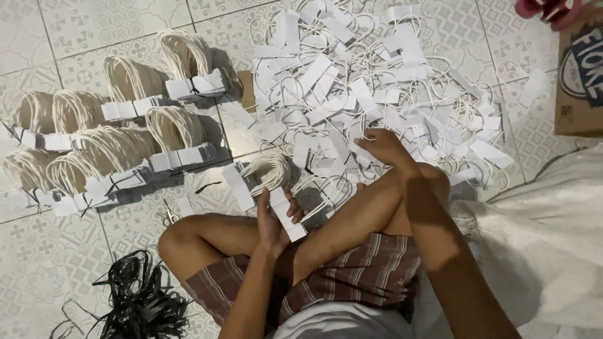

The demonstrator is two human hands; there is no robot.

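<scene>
left hand (271, 220) grip closed on stack of white paper-tab cord handles (276, 191) | right hand (384, 147) grip pinching in loose handle pile (377, 81), far right of the stack

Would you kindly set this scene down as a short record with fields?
Setting: patterned tile floor, person sitting cross-legged
Left hand: holds a small stack of white paper-bag handles
Right hand: reaches into the loose pile of handles
Left side: tied handle bundles in rows
Near knee: scissors, black ties
Right: cardboard box, white sack
</scene>
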